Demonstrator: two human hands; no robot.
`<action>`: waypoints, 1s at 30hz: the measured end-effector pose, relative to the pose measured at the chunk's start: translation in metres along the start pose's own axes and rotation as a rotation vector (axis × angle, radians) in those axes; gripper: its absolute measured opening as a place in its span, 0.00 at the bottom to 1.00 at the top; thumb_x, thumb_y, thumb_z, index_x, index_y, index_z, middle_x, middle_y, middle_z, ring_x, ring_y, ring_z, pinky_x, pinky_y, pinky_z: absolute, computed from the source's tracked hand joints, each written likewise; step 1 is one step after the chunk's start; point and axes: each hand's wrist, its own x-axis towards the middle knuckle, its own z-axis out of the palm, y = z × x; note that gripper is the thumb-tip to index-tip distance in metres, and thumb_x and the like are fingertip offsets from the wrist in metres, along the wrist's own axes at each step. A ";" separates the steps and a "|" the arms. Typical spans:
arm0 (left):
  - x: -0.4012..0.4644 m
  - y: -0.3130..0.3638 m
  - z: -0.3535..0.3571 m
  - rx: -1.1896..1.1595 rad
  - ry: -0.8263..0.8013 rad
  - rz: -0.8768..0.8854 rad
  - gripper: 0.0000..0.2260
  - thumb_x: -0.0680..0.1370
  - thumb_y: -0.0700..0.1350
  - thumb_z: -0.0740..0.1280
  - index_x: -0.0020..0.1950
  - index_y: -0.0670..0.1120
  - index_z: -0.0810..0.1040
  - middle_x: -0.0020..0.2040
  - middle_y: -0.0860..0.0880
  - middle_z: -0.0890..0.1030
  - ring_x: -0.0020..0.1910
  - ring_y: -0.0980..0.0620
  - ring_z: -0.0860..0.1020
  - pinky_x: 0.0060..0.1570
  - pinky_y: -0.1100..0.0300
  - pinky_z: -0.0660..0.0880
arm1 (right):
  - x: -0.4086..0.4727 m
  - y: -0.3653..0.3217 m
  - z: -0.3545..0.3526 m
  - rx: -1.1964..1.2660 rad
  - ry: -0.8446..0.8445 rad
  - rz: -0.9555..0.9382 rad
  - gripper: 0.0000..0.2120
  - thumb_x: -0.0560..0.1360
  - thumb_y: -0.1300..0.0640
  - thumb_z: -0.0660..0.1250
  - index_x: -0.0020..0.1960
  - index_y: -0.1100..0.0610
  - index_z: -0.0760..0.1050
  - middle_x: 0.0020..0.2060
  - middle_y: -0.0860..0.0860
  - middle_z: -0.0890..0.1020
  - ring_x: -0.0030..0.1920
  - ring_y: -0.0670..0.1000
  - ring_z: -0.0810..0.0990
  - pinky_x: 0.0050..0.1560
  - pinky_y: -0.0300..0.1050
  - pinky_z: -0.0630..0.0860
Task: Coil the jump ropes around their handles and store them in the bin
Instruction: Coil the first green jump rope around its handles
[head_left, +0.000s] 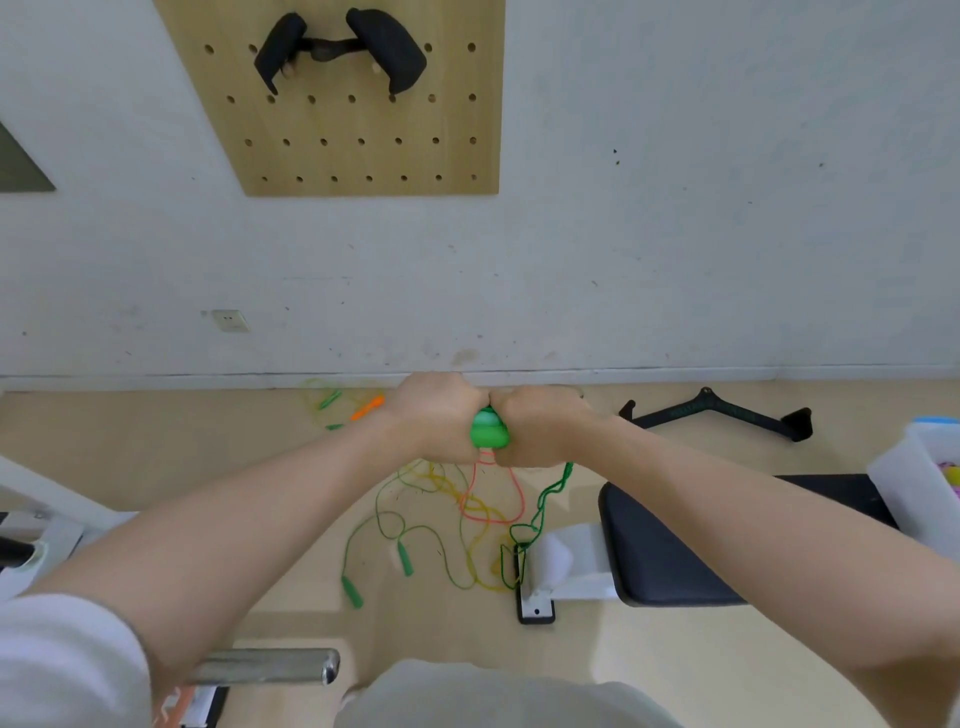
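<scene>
Above the floor's tangled jump ropes (457, 519), left hand (439, 415) and right hand (540, 428) clamp curled fingers on paired green handles (489, 428) — apparently steadying them for coiling — green cord (545, 499) dangling.

The fingers (470, 415) hide most of the green handles (488, 428) — the bin (914, 483) is cut off at the right edge.

Bright, even light; wide-angle edge distortion

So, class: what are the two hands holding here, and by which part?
Both the left hand and the right hand grip the green jump rope handles bunched between the fists; the green rope hangs down from them.
</scene>
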 end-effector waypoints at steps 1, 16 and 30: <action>0.000 0.001 0.002 0.060 -0.008 0.015 0.13 0.70 0.50 0.65 0.54 0.53 0.75 0.46 0.49 0.79 0.47 0.46 0.79 0.38 0.59 0.70 | 0.000 0.002 -0.003 -0.004 -0.083 -0.029 0.20 0.72 0.47 0.67 0.59 0.55 0.68 0.48 0.49 0.76 0.50 0.54 0.77 0.33 0.41 0.65; 0.015 -0.043 -0.015 -1.040 -0.051 -0.326 0.07 0.70 0.42 0.69 0.37 0.45 0.72 0.32 0.49 0.71 0.29 0.51 0.69 0.27 0.64 0.65 | -0.020 0.008 -0.020 1.008 -0.382 -0.057 0.17 0.83 0.54 0.49 0.39 0.57 0.68 0.26 0.49 0.61 0.25 0.47 0.57 0.25 0.35 0.57; -0.019 0.006 -0.017 -0.063 -0.481 0.156 0.10 0.70 0.49 0.67 0.36 0.45 0.70 0.33 0.48 0.75 0.26 0.53 0.70 0.25 0.61 0.65 | -0.003 0.005 -0.023 -0.132 -0.104 -0.110 0.19 0.76 0.42 0.61 0.33 0.53 0.66 0.31 0.48 0.70 0.39 0.54 0.70 0.31 0.41 0.61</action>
